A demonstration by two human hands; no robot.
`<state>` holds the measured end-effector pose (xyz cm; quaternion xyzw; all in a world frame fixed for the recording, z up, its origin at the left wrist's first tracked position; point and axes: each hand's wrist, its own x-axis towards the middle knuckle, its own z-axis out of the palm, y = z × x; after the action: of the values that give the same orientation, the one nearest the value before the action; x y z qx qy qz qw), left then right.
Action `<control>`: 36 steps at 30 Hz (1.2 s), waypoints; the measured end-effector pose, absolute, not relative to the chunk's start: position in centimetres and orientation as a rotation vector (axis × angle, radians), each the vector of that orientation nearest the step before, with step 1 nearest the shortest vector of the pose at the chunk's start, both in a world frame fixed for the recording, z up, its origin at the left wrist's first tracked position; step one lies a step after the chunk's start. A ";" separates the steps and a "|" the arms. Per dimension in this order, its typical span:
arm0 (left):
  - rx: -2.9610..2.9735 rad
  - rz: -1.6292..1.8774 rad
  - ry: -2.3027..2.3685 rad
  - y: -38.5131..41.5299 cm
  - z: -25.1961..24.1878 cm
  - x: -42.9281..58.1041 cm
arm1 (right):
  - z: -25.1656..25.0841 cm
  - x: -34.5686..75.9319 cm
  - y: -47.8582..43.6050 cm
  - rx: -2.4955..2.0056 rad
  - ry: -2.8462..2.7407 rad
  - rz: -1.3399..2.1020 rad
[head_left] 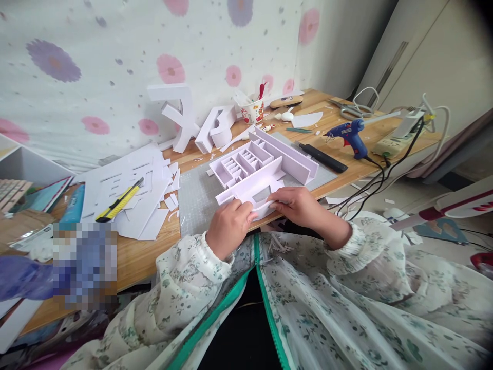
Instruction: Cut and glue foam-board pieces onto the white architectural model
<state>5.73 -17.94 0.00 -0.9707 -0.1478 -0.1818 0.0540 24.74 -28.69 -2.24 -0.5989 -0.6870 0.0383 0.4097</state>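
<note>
A white foam-board model (246,164) with small compartments and raised walls lies on the grey cutting mat (196,205) in front of me. At its near side, a curved white foam-board strip (263,209) is pinched between both hands. My left hand (231,223) closes its fingertips on the strip's left end. Thumb and fingers of my right hand (295,204) grip its right end. A rectangular opening in the board shows just beyond the strip. The fingers hide part of the strip's ends.
A blue glue gun (352,137) with trailing cables sits at the right. Left lie a yellow utility knife (119,203) and white board sheets (98,185). Behind are foam-board letters (217,128) and a paper cup (252,110). A black bar (323,157) rests beside the model.
</note>
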 end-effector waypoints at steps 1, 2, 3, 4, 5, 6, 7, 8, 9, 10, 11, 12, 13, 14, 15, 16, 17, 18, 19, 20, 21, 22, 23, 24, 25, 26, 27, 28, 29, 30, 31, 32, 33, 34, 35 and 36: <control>-2.950 -0.565 -0.435 -17.8 -0.1 5.7 | -2.2 24.7 -28.7 -1.510 -1.727 0.091; -2.948 -0.577 -0.425 -17.8 -0.2 5.8 | -2.2 24.7 -28.7 -1.515 -1.725 0.088; -2.945 -0.586 -0.421 -17.7 -0.3 5.8 | -2.3 24.7 -28.7 -1.520 -1.723 0.087; -2.944 -0.596 -0.421 -17.7 -0.3 5.7 | -2.3 24.7 -28.7 -1.525 -1.720 0.085; -2.944 -0.607 -0.423 -17.7 -0.4 5.7 | -2.3 24.7 -28.7 -1.528 -1.717 0.084; -2.948 -0.621 -0.424 -17.8 -0.4 5.7 | -2.4 24.7 -28.7 -1.528 -1.715 0.081; -2.954 -0.639 -0.426 -17.8 -0.5 5.8 | -2.4 24.6 -28.7 -1.525 -1.714 0.077; -2.962 -0.657 -0.424 -17.9 -0.6 5.8 | -2.4 24.6 -28.7 -1.520 -1.713 0.076; -2.972 -0.675 -0.421 -17.9 -0.6 5.8 | -2.4 24.6 -28.7 -1.514 -1.712 0.074; -2.980 -0.693 -0.420 -17.9 -0.7 5.8 | -2.4 24.6 -28.7 -1.512 -1.712 0.072; -2.986 -0.713 -0.421 -18.0 -0.7 5.8 | -2.4 24.6 -28.7 -1.513 -1.711 0.070; -2.990 -0.733 -0.423 -18.0 -0.8 5.8 | -2.4 24.6 -28.7 -1.513 -1.711 0.067; -2.992 -0.752 -0.427 -18.0 -0.8 5.8 | -2.4 24.6 -28.6 -1.510 -1.712 0.062; -2.993 -0.768 -0.432 -18.1 -0.9 5.8 | -2.4 24.6 -28.6 -1.506 -1.713 0.057; -2.995 -0.781 -0.439 -18.1 -0.9 5.7 | -2.5 24.6 -28.6 -1.499 -1.713 0.052; -2.997 -0.790 -0.446 -18.1 -0.9 5.7 | -2.5 24.6 -28.6 -1.492 -1.712 0.048; -3.002 -0.796 -0.452 -18.1 -1.0 5.7 | -2.6 24.6 -28.6 -1.487 -1.710 0.045; -3.007 -0.803 -0.459 -18.2 -1.0 5.7 | -2.6 24.7 -28.5 -1.486 -1.709 0.046; -3.012 -0.813 -0.466 -18.2 -1.1 5.7 | -2.7 24.7 -28.5 -1.489 -1.707 0.047; -3.018 -0.825 -0.472 -18.2 -1.1 5.7 | -2.7 24.7 -28.5 -1.493 -1.706 0.049; -3.024 -0.836 -0.480 -18.2 -1.2 5.7 | -2.7 24.7 -28.5 -1.499 -1.705 0.049; -3.030 -0.845 -0.489 -18.3 -1.3 5.7 | -2.7 24.7 -28.6 -1.505 -1.705 0.050; -3.036 -0.853 -0.497 -18.3 -1.4 5.7 | -2.7 24.7 -28.6 -1.509 -1.705 0.049; -3.042 -0.858 -0.504 -18.3 -1.4 5.7 | -2.7 24.7 -28.6 -1.512 -1.706 0.046; -3.047 -0.863 -0.508 -18.3 -1.5 5.7 | -2.6 24.7 -28.6 -1.514 -1.708 0.040; -3.052 -0.867 -0.510 -18.3 -1.6 5.7 | -2.6 24.7 -28.6 -1.517 -1.711 0.038; -3.057 -0.872 -0.510 -18.3 -1.6 5.8 | -2.6 24.7 -28.7 -1.521 -1.713 0.036; -3.059 -0.878 -0.509 -18.3 -1.7 5.8 | -2.6 24.7 -28.7 -1.526 -1.716 0.035; -3.057 -0.885 -0.509 -18.3 -1.7 5.8 | -2.6 24.7 -28.7 -1.529 -1.718 0.035; -3.052 -0.893 -0.512 -18.3 -1.7 5.8 | -2.6 24.7 -28.7 -1.529 -1.720 0.033; -3.044 -0.900 -0.513 -18.3 -1.8 5.8 | -2.6 24.7 -28.7 -1.526 -1.721 0.030; -3.035 -0.905 -0.515 -18.4 -1.8 5.8 | -2.7 24.7 -28.7 -1.523 -1.722 0.025; -3.027 -0.909 -0.516 -18.4 -1.9 5.9 | -2.7 24.6 -28.7 -1.519 -1.726 0.018; -3.020 -0.910 -0.519 -18.4 -1.9 5.9 | -2.7 24.6 -28.7 -1.520 -1.729 0.012; -3.016 -0.910 -0.521 -18.5 -2.0 5.9 | -2.7 24.6 -28.7 -1.521 -1.731 0.003; -3.013 -0.908 -0.525 -18.5 -2.0 6.0 | -2.7 24.6 -28.7 -1.522 -1.735 -0.003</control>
<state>5.97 -18.54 -2.05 -0.9442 -0.1645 -0.2844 -0.0241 24.61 -28.68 -2.72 -0.6029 -0.6874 -0.0012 0.4048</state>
